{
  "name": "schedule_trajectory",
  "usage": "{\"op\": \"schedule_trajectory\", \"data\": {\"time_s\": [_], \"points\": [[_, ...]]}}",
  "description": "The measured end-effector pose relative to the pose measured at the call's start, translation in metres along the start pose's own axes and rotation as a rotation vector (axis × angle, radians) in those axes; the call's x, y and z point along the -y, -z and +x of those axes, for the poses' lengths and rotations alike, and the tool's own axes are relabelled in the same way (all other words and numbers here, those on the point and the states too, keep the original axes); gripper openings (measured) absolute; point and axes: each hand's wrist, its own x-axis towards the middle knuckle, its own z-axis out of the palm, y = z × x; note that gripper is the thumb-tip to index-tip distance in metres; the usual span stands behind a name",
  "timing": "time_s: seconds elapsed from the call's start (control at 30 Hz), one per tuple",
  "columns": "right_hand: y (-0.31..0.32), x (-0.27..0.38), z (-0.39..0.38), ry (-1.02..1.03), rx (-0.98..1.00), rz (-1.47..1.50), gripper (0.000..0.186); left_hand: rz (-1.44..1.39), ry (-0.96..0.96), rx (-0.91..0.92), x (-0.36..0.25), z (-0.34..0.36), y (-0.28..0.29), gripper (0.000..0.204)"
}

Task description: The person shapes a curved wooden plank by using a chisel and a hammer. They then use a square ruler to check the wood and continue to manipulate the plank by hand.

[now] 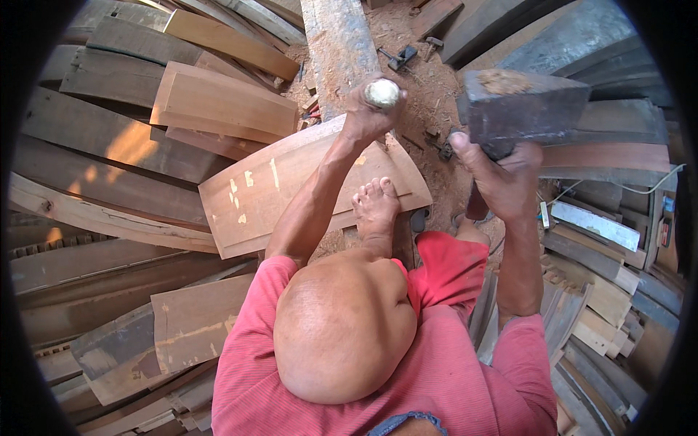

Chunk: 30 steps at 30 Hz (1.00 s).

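My left hand is closed round an upright chisel. Only the pale round butt of its handle shows; the blade is hidden below my fist. Off to the right, my right hand grips a heavy dark wooden mallet, its block raised level with the chisel's butt and apart from it. Beneath my left arm lies a broad, curved reddish-brown wooden board with pale patches. My bare foot presses on this board near its right end.
A thick worn plank runs away from me at the far middle. Wood shavings cover the ground, with a small dark tool among them. Curved boards are stacked on the left, and more timber lies on the right.
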Motion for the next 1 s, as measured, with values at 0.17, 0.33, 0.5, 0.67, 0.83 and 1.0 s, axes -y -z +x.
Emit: {"op": "schedule_trajectory", "data": {"time_s": [0.17, 0.33, 0.5, 0.67, 0.83, 1.0], "points": [[0.017, -0.009, -0.002, -0.019, -0.064, 0.068, 0.022, 0.008, -0.015, 0.255, -0.022, 0.017, 0.000, 0.018], [0.034, -0.036, 0.005, -0.023, -0.088, 0.129, 0.022, 0.065, 0.066, 0.429, -0.010, 0.029, -0.040, 0.022], [0.057, -0.066, 0.012, -0.141, -0.198, 0.180, 0.020, -0.025, 0.113, 0.274, 0.003, 0.072, -0.076, 0.023], [0.077, -0.087, 0.030, -0.235, -0.249, 0.232, 0.017, 0.193, 0.238, 0.370, 0.002, 0.093, -0.081, 0.033], [0.089, -0.115, 0.048, -0.261, -0.285, 0.302, 0.016, 0.321, 0.296, 0.427, 0.023, 0.089, -0.080, 0.034], [0.094, -0.122, 0.072, -0.199, -0.364, 0.332, 0.014, 0.212, 0.314, 0.411, 0.031, 0.086, -0.079, 0.033]]}}
